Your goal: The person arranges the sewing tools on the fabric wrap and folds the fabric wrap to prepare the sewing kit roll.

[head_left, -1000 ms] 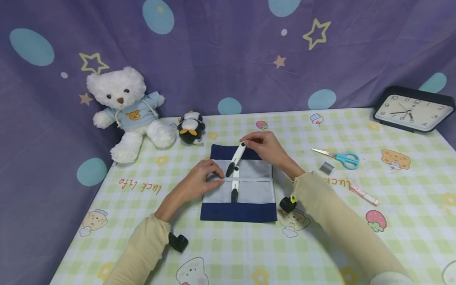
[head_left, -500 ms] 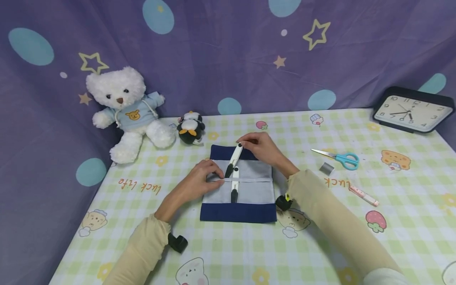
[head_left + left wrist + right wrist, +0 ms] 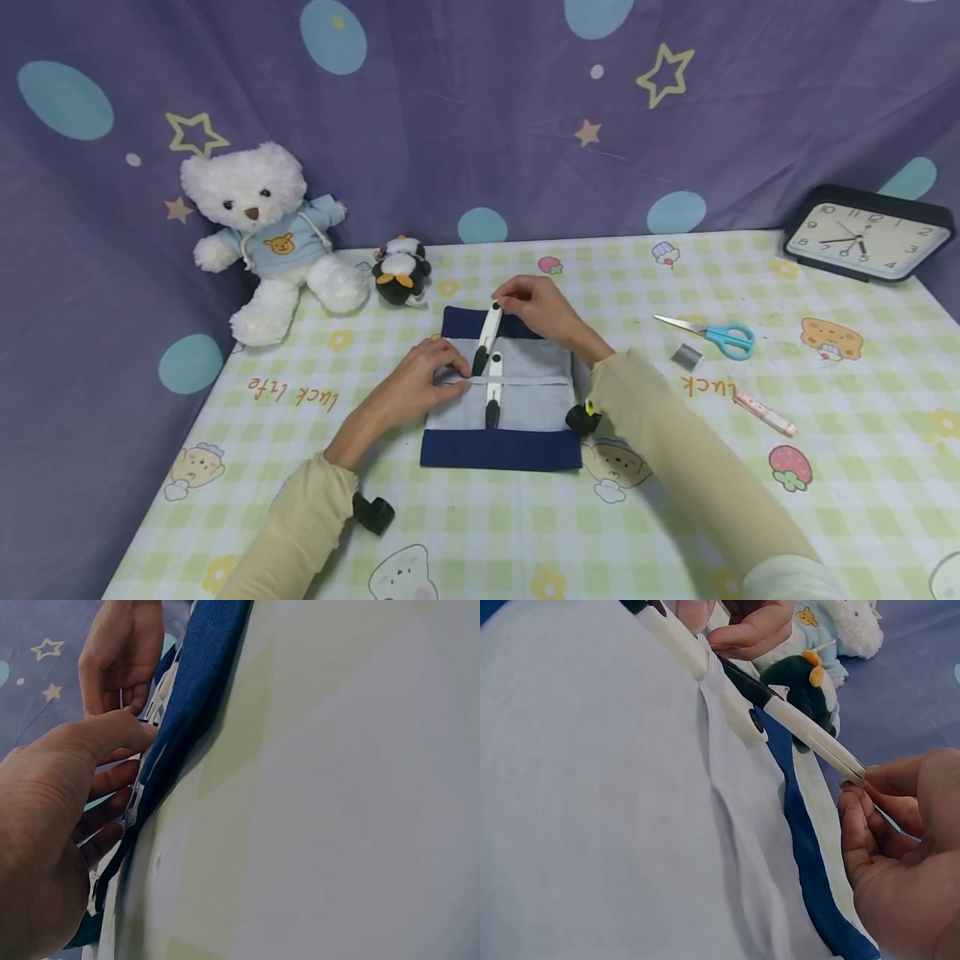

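A grey-lined cloth case (image 3: 536, 412) with navy ends lies spread on the table, a narrow elastic band (image 3: 536, 381) across its middle. One white pen (image 3: 494, 392) with a black end is tucked under the band. My right hand (image 3: 543, 310) pinches a second white pen (image 3: 810, 731) by its upper end, tilted, its black end at the band beside the first pen. My left hand (image 3: 427, 371) pinches the band between thumb and finger, just left of that black end. In the left wrist view, the navy edge (image 3: 199, 682) partly hides the fingertips' work.
To the right lie blue-handled scissors (image 3: 727, 340), a small grey block (image 3: 687, 357) and a pink-and-white pen-shaped item (image 3: 765, 413). A black clock (image 3: 870, 233) stands at the back right. A white teddy bear (image 3: 270, 242) and a penguin toy (image 3: 401, 271) sit at the back left.
My right hand has moved a little left with the second pen, which now stands steeper, its black end closer to the band. The left hand has stayed in place.
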Demonstrator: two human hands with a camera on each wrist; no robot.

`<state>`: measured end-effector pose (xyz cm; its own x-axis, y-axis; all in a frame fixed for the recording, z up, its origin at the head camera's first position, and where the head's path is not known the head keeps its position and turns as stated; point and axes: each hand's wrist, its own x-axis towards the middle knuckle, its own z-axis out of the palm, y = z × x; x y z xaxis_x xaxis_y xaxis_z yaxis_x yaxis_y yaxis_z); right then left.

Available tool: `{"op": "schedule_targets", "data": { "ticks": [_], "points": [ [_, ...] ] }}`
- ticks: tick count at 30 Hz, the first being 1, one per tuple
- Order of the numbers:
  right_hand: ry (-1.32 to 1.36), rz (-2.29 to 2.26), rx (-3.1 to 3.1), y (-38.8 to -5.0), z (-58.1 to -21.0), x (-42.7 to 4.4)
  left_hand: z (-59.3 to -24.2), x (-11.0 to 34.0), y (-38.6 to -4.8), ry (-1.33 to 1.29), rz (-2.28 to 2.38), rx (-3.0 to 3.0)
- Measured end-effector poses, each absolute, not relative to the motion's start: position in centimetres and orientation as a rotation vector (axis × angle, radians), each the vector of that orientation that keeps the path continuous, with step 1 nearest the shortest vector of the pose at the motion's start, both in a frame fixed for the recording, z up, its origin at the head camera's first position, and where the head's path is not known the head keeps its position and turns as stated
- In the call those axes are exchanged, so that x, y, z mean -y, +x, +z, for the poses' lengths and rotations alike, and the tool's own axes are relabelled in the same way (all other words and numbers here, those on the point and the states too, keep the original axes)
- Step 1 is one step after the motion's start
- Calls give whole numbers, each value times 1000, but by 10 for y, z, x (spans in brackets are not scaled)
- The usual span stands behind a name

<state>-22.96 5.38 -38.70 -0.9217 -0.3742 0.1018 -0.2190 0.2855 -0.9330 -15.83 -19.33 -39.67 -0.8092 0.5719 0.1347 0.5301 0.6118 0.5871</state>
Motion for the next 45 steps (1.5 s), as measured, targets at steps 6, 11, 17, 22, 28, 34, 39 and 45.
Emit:
{"op": "schedule_targets", "data": {
  "ticks": [6,11,17,22,28,34,39,45],
  "points": [
    [-481,-1745,-2387,-228,-393,-51,-398,193,-158,952,982,-2761],
    [-494,-1760,-2387,-228,-397,-51,-397,192,-158,969,970,-2768],
    [-571,-1743,-2417,-228,-398,-47,-396,192,-158,979,978,-2766],
    [-569,-1712,-2439,-228,-400,-45,-396,193,-158,986,985,-2758],
    [-583,-1677,-2441,-227,-401,-43,-396,194,-158,971,987,-2750],
    [-573,-1669,-2438,-225,-401,-43,-396,195,-158,952,1006,-2734],
    [-572,-1661,-2444,-225,-402,-43,-396,195,-157,940,1028,-2718],
    [-578,-1660,-2441,-225,-403,-43,-395,195,-157,931,1053,-2701]
  ]
}}
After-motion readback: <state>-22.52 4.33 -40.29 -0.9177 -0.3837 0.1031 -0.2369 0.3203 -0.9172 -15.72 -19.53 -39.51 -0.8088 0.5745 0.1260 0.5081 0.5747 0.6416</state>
